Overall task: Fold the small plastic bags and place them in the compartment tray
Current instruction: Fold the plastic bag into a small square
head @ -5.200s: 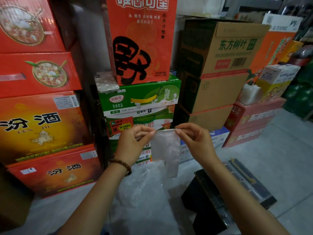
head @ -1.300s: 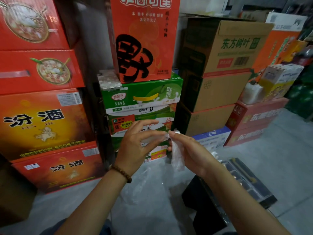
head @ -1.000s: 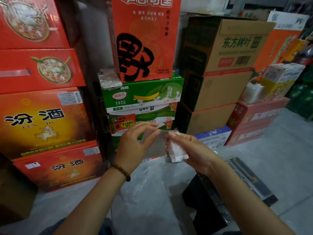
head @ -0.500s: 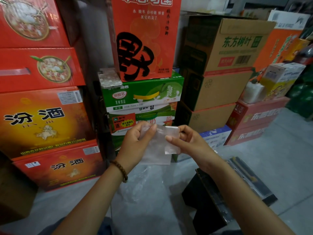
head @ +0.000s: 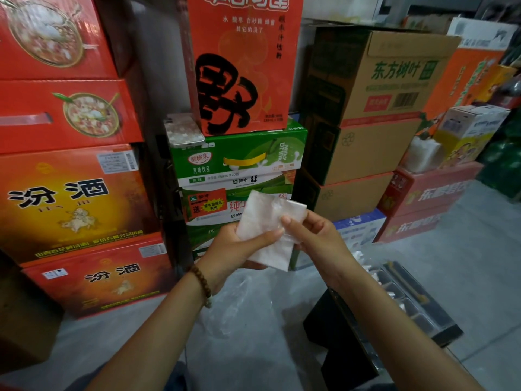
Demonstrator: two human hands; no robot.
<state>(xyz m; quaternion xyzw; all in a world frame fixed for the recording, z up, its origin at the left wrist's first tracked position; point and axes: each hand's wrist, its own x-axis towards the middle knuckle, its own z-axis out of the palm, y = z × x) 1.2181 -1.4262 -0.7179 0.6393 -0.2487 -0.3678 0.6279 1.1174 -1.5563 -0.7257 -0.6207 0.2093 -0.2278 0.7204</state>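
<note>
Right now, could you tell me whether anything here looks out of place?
A phone in a patterned case lies on the left corner of the green carton, odd among the stacked stock. Nothing looks spilled or damaged.

Grey concrete floor (head: 465, 249) before you. Stacked cartons stand along its far side. At your left a red carton (head: 101, 277) bears the liquor stack. At centre is the green milk-drink stack (head: 239, 159). To your right are a blue-and-white carton (head: 358, 227) and a red drinks carton (head: 414, 225). Nearer you, crumpled clear plastic (head: 239, 303) lies on the floor, with a black stand (head: 338, 334) just to its right.
</note>
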